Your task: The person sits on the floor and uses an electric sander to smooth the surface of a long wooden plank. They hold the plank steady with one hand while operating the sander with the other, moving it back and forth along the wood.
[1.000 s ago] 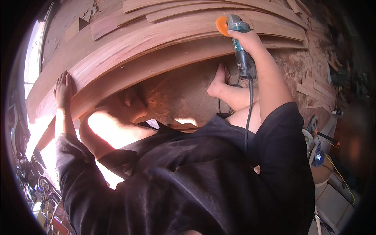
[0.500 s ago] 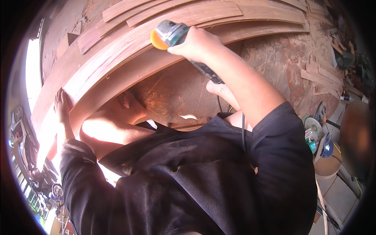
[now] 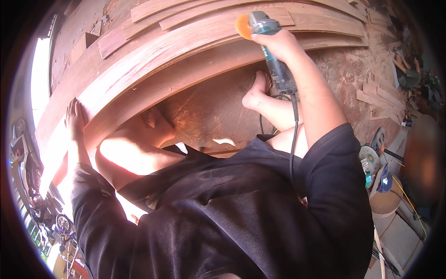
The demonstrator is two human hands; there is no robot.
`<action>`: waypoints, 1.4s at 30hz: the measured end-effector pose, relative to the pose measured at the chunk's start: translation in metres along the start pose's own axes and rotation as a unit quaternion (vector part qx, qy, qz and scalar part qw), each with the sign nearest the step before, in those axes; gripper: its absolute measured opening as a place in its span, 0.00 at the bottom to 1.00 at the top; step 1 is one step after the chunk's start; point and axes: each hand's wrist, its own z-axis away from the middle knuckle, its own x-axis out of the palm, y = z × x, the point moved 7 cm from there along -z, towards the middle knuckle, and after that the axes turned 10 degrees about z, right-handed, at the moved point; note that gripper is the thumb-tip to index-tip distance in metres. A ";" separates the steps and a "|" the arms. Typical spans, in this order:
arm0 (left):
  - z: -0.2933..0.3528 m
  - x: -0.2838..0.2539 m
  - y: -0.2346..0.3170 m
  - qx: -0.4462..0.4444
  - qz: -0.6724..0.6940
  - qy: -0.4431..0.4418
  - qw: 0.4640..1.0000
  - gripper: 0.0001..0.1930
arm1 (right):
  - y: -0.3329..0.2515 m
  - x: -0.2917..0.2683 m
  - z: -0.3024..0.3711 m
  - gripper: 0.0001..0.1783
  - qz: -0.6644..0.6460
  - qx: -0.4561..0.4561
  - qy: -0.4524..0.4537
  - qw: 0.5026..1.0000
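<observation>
My right hand (image 3: 278, 44) is wrapped round the head of a teal and black angle grinder (image 3: 280, 72). Its orange disc (image 3: 243, 26) is at the upper edge of a long wooden plank (image 3: 186, 49); whether it touches the wood I cannot tell. A black cord (image 3: 294, 125) hangs from the grinder's rear down toward my lap. At the plank's left end lies my left hand (image 3: 74, 118), fingers stretched out over the wood. A second plank (image 3: 186, 81) runs along the near side, below the first.
More planks (image 3: 153, 14) are stacked beyond. My bare feet (image 3: 255, 93) rest on the brown, dusty floor (image 3: 213, 109). Wood offcuts (image 3: 381, 97) lie at the right, near a round disc (image 3: 369, 156) and a yellow cord (image 3: 411, 204). Bicycle-like parts (image 3: 28, 172) stand at the left.
My right hand has carried the angle grinder to the right and slightly farther along the plank, and its body now points more toward me. My left hand stays at the plank's left end.
</observation>
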 end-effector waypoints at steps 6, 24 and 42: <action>-0.002 -0.002 0.006 -0.033 0.006 -0.013 0.999 0.30 | -0.128 0.051 0.063 0.39 0.057 -0.088 -0.075 0.992; 0.003 -0.007 0.010 -0.014 0.001 -0.026 1.000 0.31 | 0.076 -0.042 -0.062 0.38 -0.057 0.054 0.018 0.997; 0.008 -0.017 0.015 -0.038 0.024 -0.033 0.998 0.31 | -0.043 -0.011 -0.034 0.37 0.065 -0.091 -0.035 0.993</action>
